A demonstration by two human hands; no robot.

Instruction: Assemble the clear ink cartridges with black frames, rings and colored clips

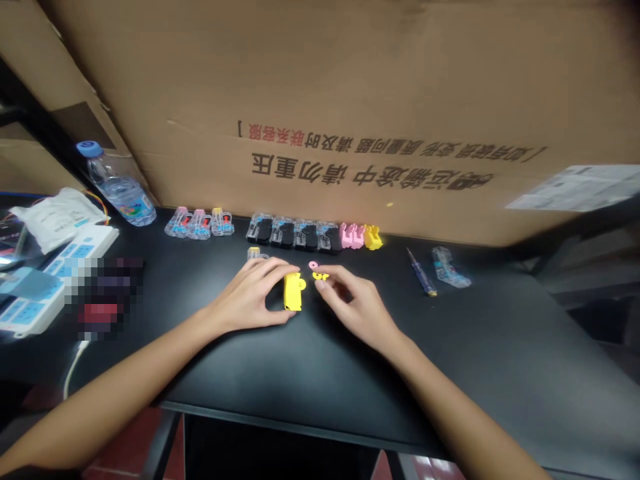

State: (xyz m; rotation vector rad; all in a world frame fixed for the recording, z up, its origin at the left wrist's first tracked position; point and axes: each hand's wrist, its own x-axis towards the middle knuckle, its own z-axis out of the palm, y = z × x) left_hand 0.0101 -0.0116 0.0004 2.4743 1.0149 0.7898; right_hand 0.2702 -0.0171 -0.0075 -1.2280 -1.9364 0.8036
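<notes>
My left hand [253, 293] grips a yellow plastic housing [293, 293] between thumb and fingers, holding it upright just above the table. A small round yellow tab sticks out at its right side. My right hand [354, 303] is closed in a pinch to the right of it, with a small yellow plastic piece [317, 275] at the fingertips; its exact shape is too small to tell. Just beyond those fingertips lies a pink ring [313, 265]. Behind my left hand sits a clear part with a yellow top [254, 253], partly hidden.
Along the cardboard box [320, 80] stand clear casings with red parts [199, 225], several clear-and-black casings [294, 233], pink housings [352, 235] and a yellow one [373, 237]. A screwdriver [421, 273] and clear casing [450, 268] lie right; a water bottle [120, 187] and power strip [60, 280] left.
</notes>
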